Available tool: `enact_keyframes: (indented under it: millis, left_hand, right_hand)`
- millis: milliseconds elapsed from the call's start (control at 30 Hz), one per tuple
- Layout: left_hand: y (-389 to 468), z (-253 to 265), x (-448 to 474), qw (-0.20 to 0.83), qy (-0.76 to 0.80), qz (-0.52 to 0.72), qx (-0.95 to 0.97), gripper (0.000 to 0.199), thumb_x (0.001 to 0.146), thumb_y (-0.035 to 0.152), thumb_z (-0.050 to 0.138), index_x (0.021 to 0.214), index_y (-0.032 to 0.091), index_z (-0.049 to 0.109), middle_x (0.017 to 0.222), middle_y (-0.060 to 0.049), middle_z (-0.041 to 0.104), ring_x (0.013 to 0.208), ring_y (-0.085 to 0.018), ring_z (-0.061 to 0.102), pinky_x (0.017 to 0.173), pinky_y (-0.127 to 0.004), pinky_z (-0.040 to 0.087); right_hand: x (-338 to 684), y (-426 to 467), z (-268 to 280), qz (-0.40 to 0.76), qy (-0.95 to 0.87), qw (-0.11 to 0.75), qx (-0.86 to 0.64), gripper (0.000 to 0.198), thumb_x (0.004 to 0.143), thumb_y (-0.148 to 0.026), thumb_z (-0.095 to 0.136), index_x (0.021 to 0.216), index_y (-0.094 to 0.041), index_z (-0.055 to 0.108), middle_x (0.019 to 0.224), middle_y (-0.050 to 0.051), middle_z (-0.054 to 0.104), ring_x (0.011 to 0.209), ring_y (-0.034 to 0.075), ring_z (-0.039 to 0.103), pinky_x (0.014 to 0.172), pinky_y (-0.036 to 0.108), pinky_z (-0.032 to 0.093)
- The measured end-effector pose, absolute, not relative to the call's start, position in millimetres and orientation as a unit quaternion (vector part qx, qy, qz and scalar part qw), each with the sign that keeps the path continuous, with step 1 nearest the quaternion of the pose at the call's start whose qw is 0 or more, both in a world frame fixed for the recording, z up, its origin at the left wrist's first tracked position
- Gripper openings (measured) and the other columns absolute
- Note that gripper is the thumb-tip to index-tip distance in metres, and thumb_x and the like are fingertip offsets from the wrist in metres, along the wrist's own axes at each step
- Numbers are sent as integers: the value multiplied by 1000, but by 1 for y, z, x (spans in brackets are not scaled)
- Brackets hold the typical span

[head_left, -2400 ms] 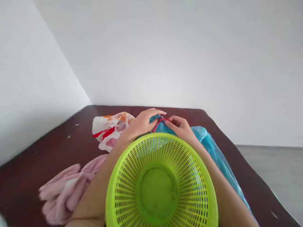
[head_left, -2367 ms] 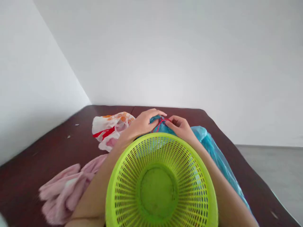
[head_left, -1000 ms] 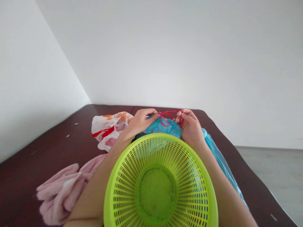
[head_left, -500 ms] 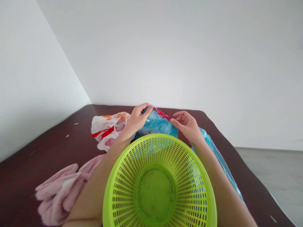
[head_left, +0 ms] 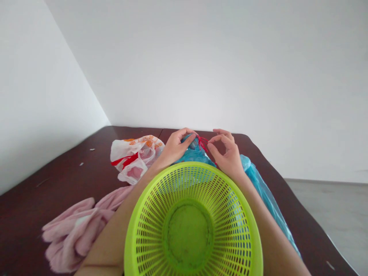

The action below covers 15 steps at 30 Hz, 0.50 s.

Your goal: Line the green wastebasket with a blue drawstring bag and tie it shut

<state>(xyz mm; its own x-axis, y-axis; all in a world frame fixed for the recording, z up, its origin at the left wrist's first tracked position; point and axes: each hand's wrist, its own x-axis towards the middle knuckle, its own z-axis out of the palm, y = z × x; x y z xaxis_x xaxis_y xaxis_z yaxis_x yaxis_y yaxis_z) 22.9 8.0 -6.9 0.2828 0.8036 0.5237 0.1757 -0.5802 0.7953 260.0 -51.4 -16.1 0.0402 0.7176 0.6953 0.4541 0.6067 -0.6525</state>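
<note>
Beyond the green basket, my left hand (head_left: pixel 176 147) is closed on the gathered top of a blue plastic bag (head_left: pixel 194 154), thumb and forefinger pinching it. Thin red string (head_left: pixel 202 142) lies bunched at the bag's top between my hands. The thumb and forefinger of my right hand (head_left: pixel 228 153) come together at the string's right end, with the other fingers raised and curved. The lower part of the bag is hidden behind the basket.
A lime-green plastic basket (head_left: pixel 188 237) fills the near middle, between my forearms. To the left lie a white, red and orange plastic bag (head_left: pixel 126 153) and pink fluffy cloth (head_left: pixel 71 234). More blue plastic (head_left: pixel 264 195) trails along the right of the dark red table (head_left: pixel 57 168). Walls stand behind and left.
My left hand has moved right with the bag's top. The red string, stretched between both hands before, is now slack and bunched. My right hand's fingers have lifted a little.
</note>
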Motion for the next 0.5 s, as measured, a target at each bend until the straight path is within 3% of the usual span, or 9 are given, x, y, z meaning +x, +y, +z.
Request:
enact_keyframes:
  millis: [67,167,367,500]
  left_hand:
    - [5,-6,24,341,317,500,731,32,114,55,76,118,24,84,105,-7,89,88,-21,81,86,-35,65]
    - [1,-3,26,348,305,492,738,28,113,51,77,116,24,85,111,-9,90,99,-24,84,91,-37,67]
    - [-1,-1,24,301,318,488,755,25,114,48,76,113,24,85,109,-6,90,100,-23,82,92,-36,64]
    - [5,-3,19,237,348,536,732,20,115,41,73,112,24,81,112,-6,89,106,-23,81,99,-37,62]
  right_hand:
    - [261,-50,-18,134,-687,554,-452,6,103,-40,88,100,-35,87,153,10,79,156,41,65,139,76,37]
    - [262,-44,-26,190,-680,542,-455,19,96,-51,96,107,-36,92,155,11,81,154,42,68,138,75,41]
    - [261,-37,-31,229,-686,541,-430,8,92,-36,89,89,-31,83,132,9,88,125,34,80,121,59,58]
    - [264,-40,-29,204,-689,531,-448,10,94,-35,85,87,-30,80,117,7,89,118,34,80,116,57,58]
